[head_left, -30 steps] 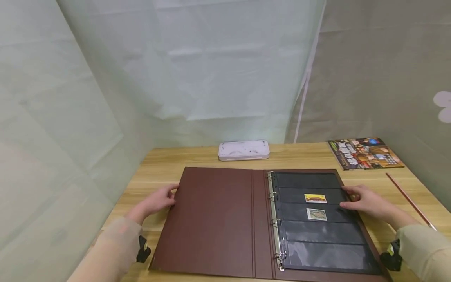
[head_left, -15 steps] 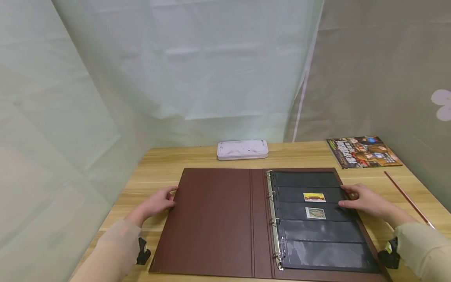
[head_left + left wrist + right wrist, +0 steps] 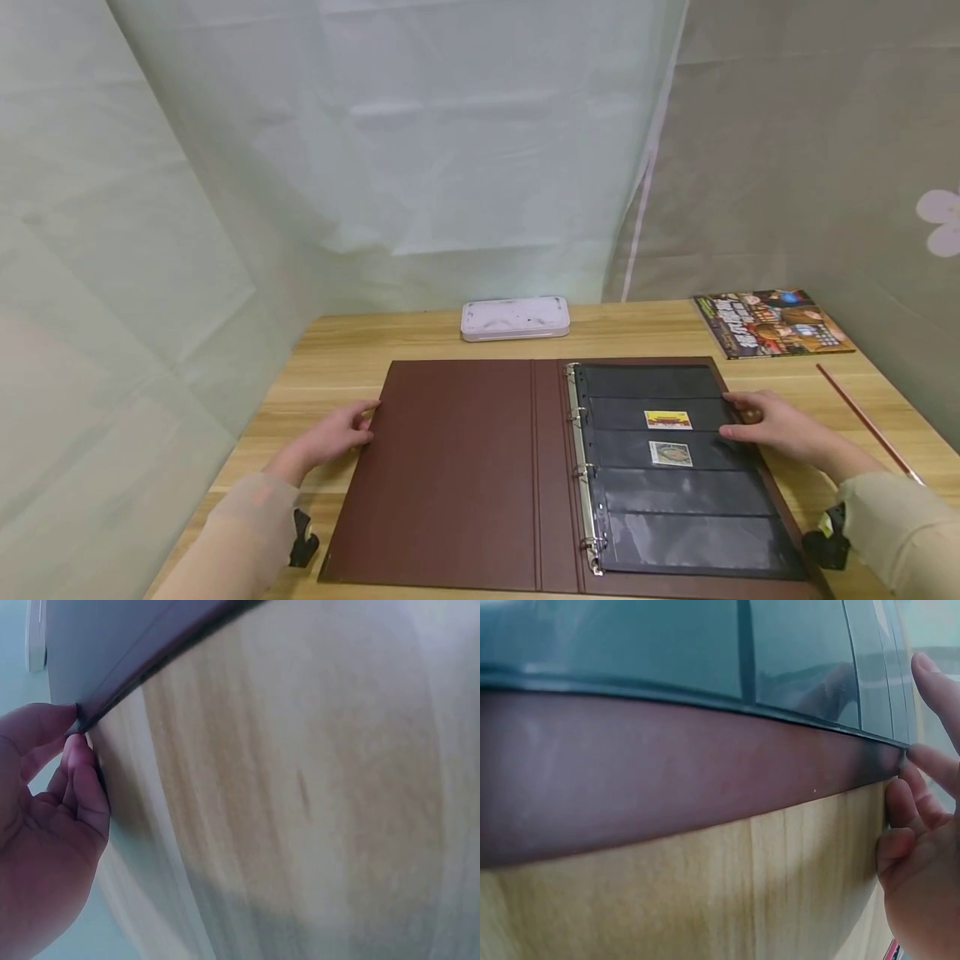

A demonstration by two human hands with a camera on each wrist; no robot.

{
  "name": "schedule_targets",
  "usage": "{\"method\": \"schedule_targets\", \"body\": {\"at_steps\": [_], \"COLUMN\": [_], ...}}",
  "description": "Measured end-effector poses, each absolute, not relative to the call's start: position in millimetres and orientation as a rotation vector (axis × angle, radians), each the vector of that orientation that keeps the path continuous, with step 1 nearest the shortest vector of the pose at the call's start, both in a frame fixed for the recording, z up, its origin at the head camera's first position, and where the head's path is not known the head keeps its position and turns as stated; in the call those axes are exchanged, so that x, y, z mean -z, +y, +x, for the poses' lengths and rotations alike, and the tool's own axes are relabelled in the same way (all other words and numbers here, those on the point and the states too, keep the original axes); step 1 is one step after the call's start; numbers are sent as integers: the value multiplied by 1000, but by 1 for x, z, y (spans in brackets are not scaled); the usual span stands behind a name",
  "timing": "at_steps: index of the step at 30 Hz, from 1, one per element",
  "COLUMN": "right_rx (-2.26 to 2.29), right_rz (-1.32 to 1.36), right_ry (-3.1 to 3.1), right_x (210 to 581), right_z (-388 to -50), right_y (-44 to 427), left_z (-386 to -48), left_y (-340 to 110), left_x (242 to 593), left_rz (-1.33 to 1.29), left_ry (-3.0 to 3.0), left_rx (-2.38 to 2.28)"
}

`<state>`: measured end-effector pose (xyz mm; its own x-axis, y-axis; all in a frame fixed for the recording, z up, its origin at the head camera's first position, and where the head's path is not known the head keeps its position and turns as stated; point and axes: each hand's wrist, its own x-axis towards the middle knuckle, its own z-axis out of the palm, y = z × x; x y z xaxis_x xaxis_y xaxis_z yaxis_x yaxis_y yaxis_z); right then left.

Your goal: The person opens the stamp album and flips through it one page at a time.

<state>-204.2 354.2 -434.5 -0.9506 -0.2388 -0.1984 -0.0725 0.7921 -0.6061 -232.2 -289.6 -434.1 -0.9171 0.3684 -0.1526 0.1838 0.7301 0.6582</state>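
A brown ring binder [image 3: 450, 475] lies spread flat on the wooden table, its bare cover to the left. On the right, its metal rings hold a black stamp page [image 3: 690, 492] with clear pockets. A yellow stamp [image 3: 668, 420] sits in one pocket, and a greyish-green stamp [image 3: 671, 453] in the pocket below. My left hand [image 3: 330, 437] pinches the left cover's outer edge; the left wrist view shows the thumb above and fingers beneath. At the opposite edge, my right hand [image 3: 783, 429] holds the binder's side, its fingers [image 3: 904, 802] curled by the cover's rim.
Behind the binder stands a whitish flat tin case [image 3: 515, 318]. A colourful comic-style booklet [image 3: 772, 323] lies at the back right. Along the right side of the table [image 3: 345, 342] rests a thin reddish brush [image 3: 862, 417]. Cloth hangs behind and to the left.
Both hands keep their places at the binder's edges. The head view has shifted very slightly, and the binder and stamps look the same.
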Motion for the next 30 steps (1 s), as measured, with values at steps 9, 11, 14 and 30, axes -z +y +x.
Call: {"method": "schedule_targets", "body": {"at_steps": [9,11,14,30], "right_rx": [957,955,955,1034], "right_rz": [-230,-230,-227,-231], "right_ry": [2676,2678,2688,2750], "right_x": [436,436,435,429], "right_z": [-207,-207,-207,-204], "right_y": [355,354,351,347], "left_z": [-231,-230,-229,-230], "left_y": [-291,-291,-291,-295], "left_x": [435,435,433,436], "left_rz": [450,464,483,498], "left_ry": [2647,2645,2630,2608], "left_rx": [-924,-928,-951,-983]}}
